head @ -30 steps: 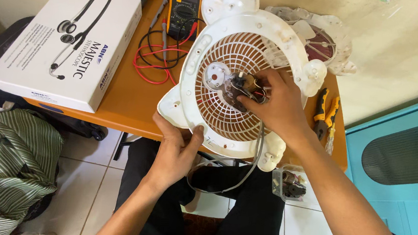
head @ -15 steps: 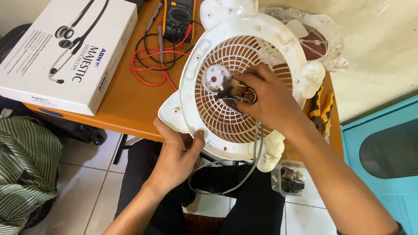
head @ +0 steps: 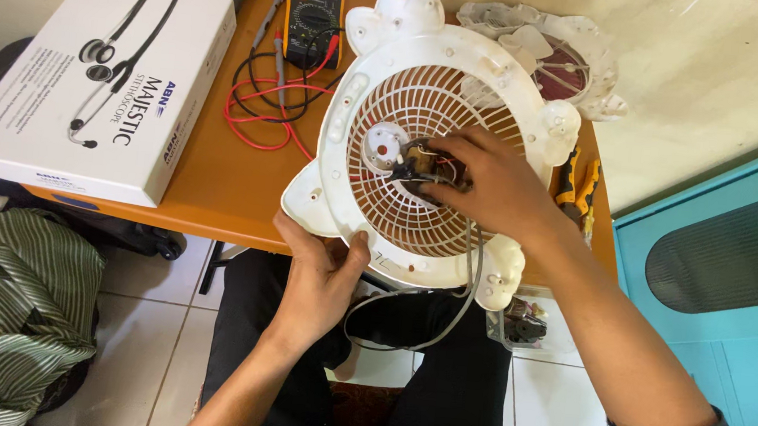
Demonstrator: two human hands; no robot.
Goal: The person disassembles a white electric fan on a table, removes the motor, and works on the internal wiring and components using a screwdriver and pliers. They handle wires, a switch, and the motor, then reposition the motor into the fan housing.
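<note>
White box [head: 92, 73] and multimeter [head: 311, 18] at left of orange counter [head: 219, 182]. Left hand [head: 320, 276] clamped on lower rim of white fan housing [head: 438, 146], which overhangs the counter edge. Right hand [head: 490, 181] fingers pinched on wired part at hub. Housing judged light, stiff, brittle at grille ribs; hold by rim.

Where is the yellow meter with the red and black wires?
In the head view, the yellow meter lies at the orange table's far edge, between the white box and the fan grille.
</note>
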